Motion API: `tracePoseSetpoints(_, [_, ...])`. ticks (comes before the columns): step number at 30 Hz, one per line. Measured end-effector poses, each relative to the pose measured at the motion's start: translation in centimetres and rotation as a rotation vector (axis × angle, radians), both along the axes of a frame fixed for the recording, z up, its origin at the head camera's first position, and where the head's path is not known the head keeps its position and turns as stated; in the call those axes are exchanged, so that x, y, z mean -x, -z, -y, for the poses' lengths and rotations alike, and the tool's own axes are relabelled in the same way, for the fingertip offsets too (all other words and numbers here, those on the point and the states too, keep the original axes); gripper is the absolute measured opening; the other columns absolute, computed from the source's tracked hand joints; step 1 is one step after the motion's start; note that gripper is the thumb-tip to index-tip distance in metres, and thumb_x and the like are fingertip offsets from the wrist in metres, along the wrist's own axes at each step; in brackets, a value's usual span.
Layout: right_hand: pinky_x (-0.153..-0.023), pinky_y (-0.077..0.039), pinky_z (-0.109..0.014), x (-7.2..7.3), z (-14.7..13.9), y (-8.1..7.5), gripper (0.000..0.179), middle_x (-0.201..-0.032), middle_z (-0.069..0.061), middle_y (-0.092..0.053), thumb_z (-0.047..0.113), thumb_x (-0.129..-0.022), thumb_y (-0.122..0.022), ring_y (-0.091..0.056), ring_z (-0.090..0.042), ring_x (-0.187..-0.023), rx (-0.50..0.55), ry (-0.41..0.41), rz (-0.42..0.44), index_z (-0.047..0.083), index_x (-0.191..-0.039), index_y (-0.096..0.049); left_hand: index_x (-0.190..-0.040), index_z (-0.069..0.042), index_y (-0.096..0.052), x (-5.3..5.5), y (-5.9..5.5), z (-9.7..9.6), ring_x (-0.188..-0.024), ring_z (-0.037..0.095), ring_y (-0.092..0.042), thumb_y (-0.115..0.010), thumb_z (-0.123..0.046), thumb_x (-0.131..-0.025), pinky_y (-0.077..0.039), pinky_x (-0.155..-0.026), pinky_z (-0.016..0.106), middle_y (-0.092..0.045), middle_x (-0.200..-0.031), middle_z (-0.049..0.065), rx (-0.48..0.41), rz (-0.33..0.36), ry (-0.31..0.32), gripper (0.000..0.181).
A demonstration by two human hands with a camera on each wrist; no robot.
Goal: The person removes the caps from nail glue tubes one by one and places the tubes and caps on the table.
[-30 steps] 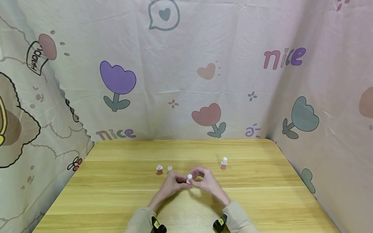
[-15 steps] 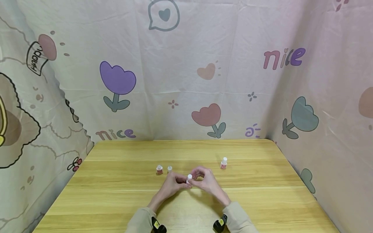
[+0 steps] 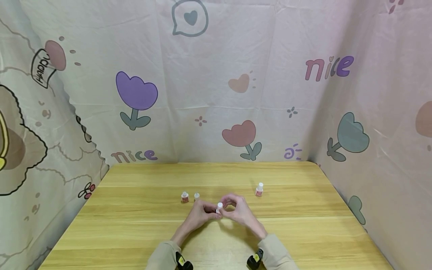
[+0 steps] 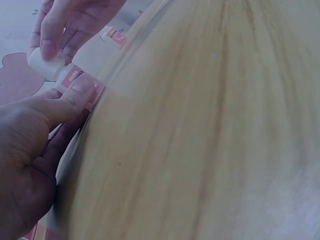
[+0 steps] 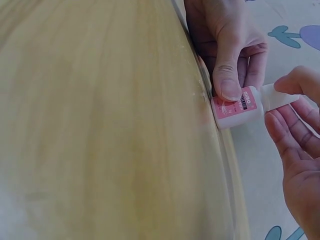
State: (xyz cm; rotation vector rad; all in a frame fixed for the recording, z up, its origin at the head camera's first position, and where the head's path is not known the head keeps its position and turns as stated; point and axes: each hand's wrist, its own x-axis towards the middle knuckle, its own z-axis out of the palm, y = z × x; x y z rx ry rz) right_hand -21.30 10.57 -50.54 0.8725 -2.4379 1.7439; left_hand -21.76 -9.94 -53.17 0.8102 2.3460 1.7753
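Note:
Between the two hands stands a small white glue bottle [image 5: 239, 114] with a pink label. My left hand [image 3: 200, 213] pinches its body between thumb and fingers, low over the table. The thumb and fingers of my right hand [image 3: 239, 210] pinch the tall white cap [image 5: 276, 98] on top; in the right wrist view the cap sits on the bottle's neck. Behind the left hand is a second small bottle [image 3: 185, 197] with a red label. Next to it a small white piece [image 3: 197, 196] is partly hidden by that hand, its kind unclear.
Farther back on the right, another capped glue bottle [image 3: 259, 189] stands upright on the wooden table [image 3: 297, 225]. A printed cloth [image 3: 209, 97] hangs behind the table and along its sides.

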Motion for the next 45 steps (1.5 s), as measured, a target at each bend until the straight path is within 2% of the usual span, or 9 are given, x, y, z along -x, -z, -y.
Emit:
tracePoseSetpoints(9, [-0.082,-0.060,-0.031,0.01,0.04,-0.05,0.022,-0.093,-0.015,-0.071,0.006,-0.082,-0.081,-0.065,-0.007,-0.082,-0.015,0.057,0.023,0.001,-0.099,-0.068,-0.096,-0.003,-0.079,0.07,0.20,0.02,-0.078,0.008,-0.073,-0.080,-0.009,-0.084,-0.058,-0.069,0.021,-0.079,-0.089,0.015,0.002,-0.012,0.002,0.014])
tracePoseSetpoints(14, [-0.082,-0.060,-0.031,-0.13,-0.01,-0.24,0.020,-0.092,-0.013,-0.072,0.006,-0.083,-0.080,-0.064,-0.003,-0.081,-0.021,0.052,0.025,0.002,-0.099,-0.068,-0.097,-0.003,-0.079,0.03,0.19,0.02,-0.079,0.008,-0.074,-0.081,-0.009,-0.083,-0.058,-0.070,0.020,-0.079,-0.090,0.016,-0.005,-0.004,0.003,0.015])
tracePoseSetpoints(23, [-0.084,-0.060,-0.039,-0.16,0.01,-0.25,0.021,-0.096,-0.015,-0.072,0.000,-0.082,-0.078,-0.064,-0.004,-0.083,-0.023,0.019,0.014,0.001,-0.101,-0.068,-0.098,-0.002,-0.079,-0.06,0.21,-0.02,-0.081,0.008,-0.074,-0.081,-0.007,-0.082,-0.059,-0.073,0.021,-0.079,-0.092,0.017,-0.006,0.016,-0.005,0.017])
tracePoseSetpoints(33, [-0.079,-0.059,-0.028,0.04,0.09,-0.07,0.023,-0.091,-0.015,-0.071,0.007,-0.082,-0.082,-0.064,-0.005,-0.080,-0.020,0.052,0.026,0.001,-0.099,-0.067,-0.099,-0.004,-0.079,-0.11,0.13,-0.02,-0.082,0.012,-0.075,-0.080,-0.008,-0.083,-0.059,-0.073,0.021,-0.079,-0.092,0.015,0.007,0.012,-0.012,0.016])
tracePoseSetpoints(39, [-0.078,-0.060,-0.029,0.11,0.09,-0.01,0.021,-0.090,-0.015,-0.071,0.005,-0.083,-0.080,-0.062,-0.001,-0.079,-0.018,0.048,0.021,0.001,-0.098,-0.067,-0.098,-0.003,-0.079,-0.09,0.12,0.01,-0.081,0.011,-0.075,-0.080,-0.008,-0.084,-0.058,-0.072,0.020,-0.079,-0.091,0.016,-0.003,0.007,-0.001,0.015])
tracePoseSetpoints(45, [-0.080,-0.060,-0.034,0.05,0.08,-0.12,0.019,-0.092,-0.016,-0.071,0.001,-0.083,-0.079,-0.064,-0.003,-0.080,-0.015,0.027,0.016,0.000,-0.098,-0.067,-0.098,-0.003,-0.079,-0.04,0.05,0.02,-0.081,0.007,-0.074,-0.081,-0.009,-0.084,-0.058,-0.072,0.020,-0.079,-0.091,0.016,-0.012,0.001,0.004,0.016])
